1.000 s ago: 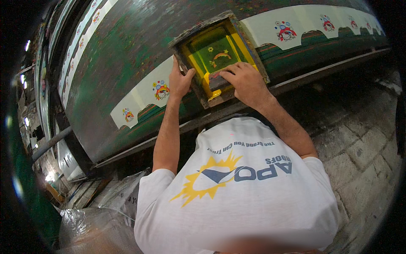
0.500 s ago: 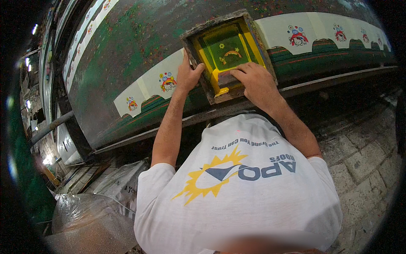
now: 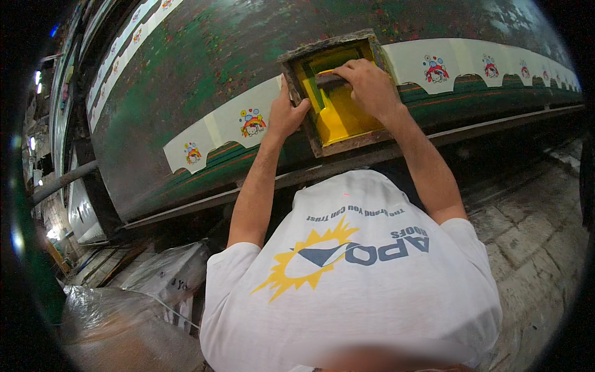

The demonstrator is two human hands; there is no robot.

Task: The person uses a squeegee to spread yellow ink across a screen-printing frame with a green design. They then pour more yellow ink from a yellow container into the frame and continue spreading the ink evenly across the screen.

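Observation:
A wooden-edged screen printing frame [image 3: 356, 145] lies tilted on the dark table, over a strip of white printed pieces [image 3: 218, 127]. Yellow ink [image 3: 347, 121] coats the near part of its mesh. My left hand [image 3: 287, 116] grips the frame's left side, index finger stretched along the outer edge and thumb on the rim. Inside the frame, my right hand [image 3: 370, 87] pinches a squeegee [image 3: 328, 79] near the far end of the mesh. The fingers cover the squeegee's right part. The pieces beneath the frame are hidden.
More printed white pieces [image 3: 471, 59] run along the table to the right. Another white strip [image 3: 131, 37] lies at the far left. The table's near edge [image 3: 248, 189] passes just before my body. Plastic-wrapped bundles [image 3: 124, 316] sit on the floor at lower left.
My right hand has pushed the squeegee from the near part of the mesh to the far part. Yellow ink now covers the near mesh. The left hand stays on the frame.

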